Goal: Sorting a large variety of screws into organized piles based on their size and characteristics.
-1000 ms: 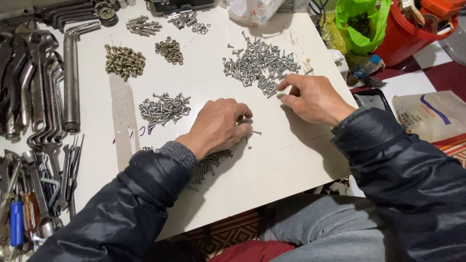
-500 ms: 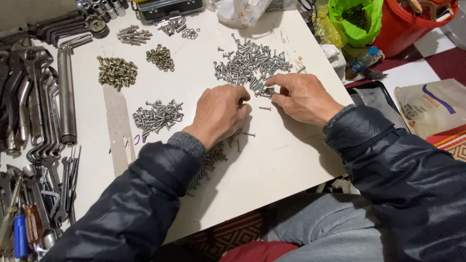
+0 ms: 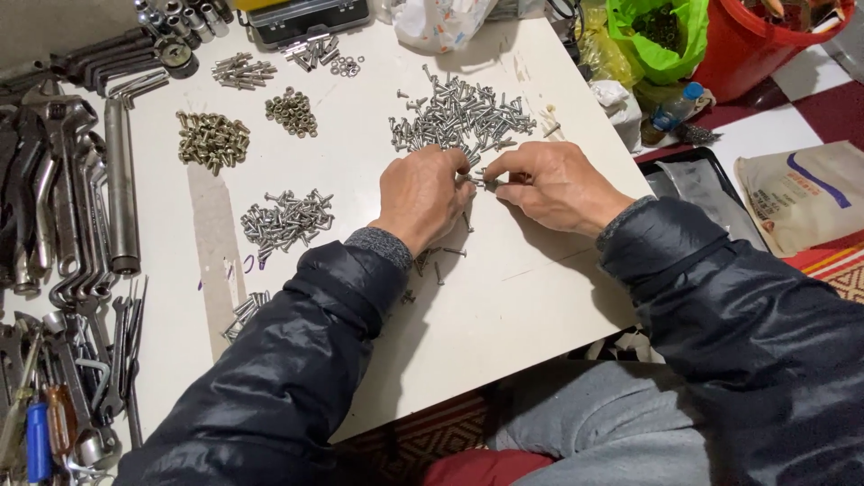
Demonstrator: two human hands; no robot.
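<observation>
My left hand point(image 3: 421, 193) and my right hand point(image 3: 549, 184) meet at the near edge of a big pile of silver screws point(image 3: 459, 117) on a white board point(image 3: 504, 288). Both pinch small screws point(image 3: 481, 180) between the fingertips, where the two hands almost touch. A few loose screws point(image 3: 438, 261) lie just under my left wrist. What exactly each hand grips is partly hidden by the fingers.
Other sorted heaps lie on the board: silver screws point(image 3: 283, 220), brass screws point(image 3: 209, 137), nuts point(image 3: 291, 111). Wrenches and pliers point(image 3: 54, 180) line the left side. A green bag point(image 3: 661, 40), a red bucket point(image 3: 765, 45) and a paper sack point(image 3: 801, 193) stand to the right.
My left hand has moved up from the small heap near my wrist to the big screw pile. My right hand drew slightly left to meet it.
</observation>
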